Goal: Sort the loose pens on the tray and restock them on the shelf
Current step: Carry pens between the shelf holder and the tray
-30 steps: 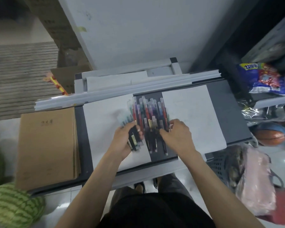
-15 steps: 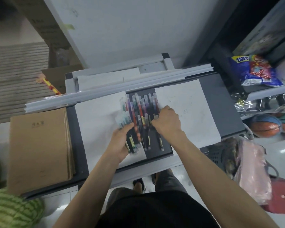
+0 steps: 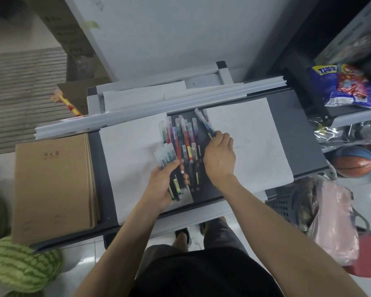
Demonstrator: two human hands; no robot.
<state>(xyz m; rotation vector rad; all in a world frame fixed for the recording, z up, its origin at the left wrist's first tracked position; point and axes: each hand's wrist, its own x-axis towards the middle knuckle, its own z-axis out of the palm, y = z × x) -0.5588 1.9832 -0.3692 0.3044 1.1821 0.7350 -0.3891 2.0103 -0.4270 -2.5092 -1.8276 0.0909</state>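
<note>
Several loose pens (image 3: pixel 185 138) with clear caps and red, purple and green barrels lie side by side on the dark grey tray (image 3: pixel 291 129), between two white paper sheets. My left hand (image 3: pixel 164 183) grips a bundle of several pens (image 3: pixel 166 156), their clear caps fanning up and to the left. My right hand (image 3: pixel 220 156) pinches one blue pen (image 3: pixel 204 123) by its lower end; the pen slants up and left over the edge of the right sheet.
Long white strips (image 3: pixel 159 103) run along the tray's far side. A stack of brown notebooks (image 3: pixel 51 185) lies at the left. A watermelon (image 3: pixel 19 266) sits low left. Snack bags (image 3: pixel 347 88), a basketball (image 3: pixel 353 161) and a pink bag (image 3: pixel 334 224) crowd the right.
My right hand has lifted one blue pen out of the row and moved it right, toward the right sheet. My left hand keeps its bundle.
</note>
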